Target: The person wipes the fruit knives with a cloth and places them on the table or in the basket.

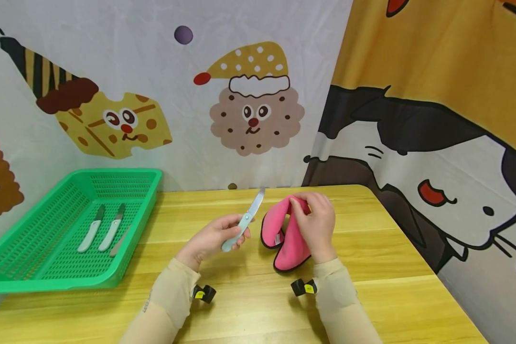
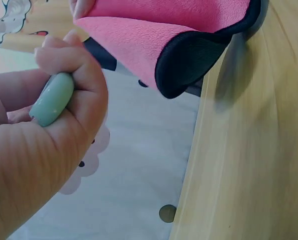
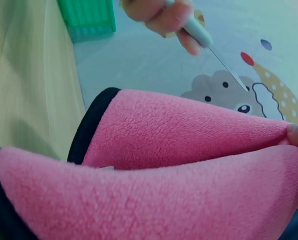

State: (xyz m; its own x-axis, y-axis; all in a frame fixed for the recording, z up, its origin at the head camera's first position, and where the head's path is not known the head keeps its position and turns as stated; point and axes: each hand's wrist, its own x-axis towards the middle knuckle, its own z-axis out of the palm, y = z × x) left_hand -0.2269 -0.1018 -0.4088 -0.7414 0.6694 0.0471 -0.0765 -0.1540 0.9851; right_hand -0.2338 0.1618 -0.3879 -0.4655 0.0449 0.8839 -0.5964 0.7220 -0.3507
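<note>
My left hand (image 1: 219,236) grips a knife (image 1: 247,217) by its pale green handle, the metal blade pointing up and away. In the left wrist view the butt of the handle (image 2: 55,100) pokes out of the curled fingers. My right hand (image 1: 317,222) pinches a pink fleecy cloth (image 1: 293,248) with black edging near its top, and the cloth hangs folded in two flaps. A small white label (image 1: 277,239) shows inside the fold. Across the right wrist view the cloth (image 3: 188,130) spreads wide, with the knife blade (image 3: 228,70) beyond it, apart from it.
A green perforated basket (image 1: 152,210) stands on the left of the wooden table (image 1: 249,306). Two white-handled knives (image 1: 112,234) and a third slim item (image 1: 121,242) lie in it. Behind the table hangs a cartoon-printed curtain (image 1: 189,167).
</note>
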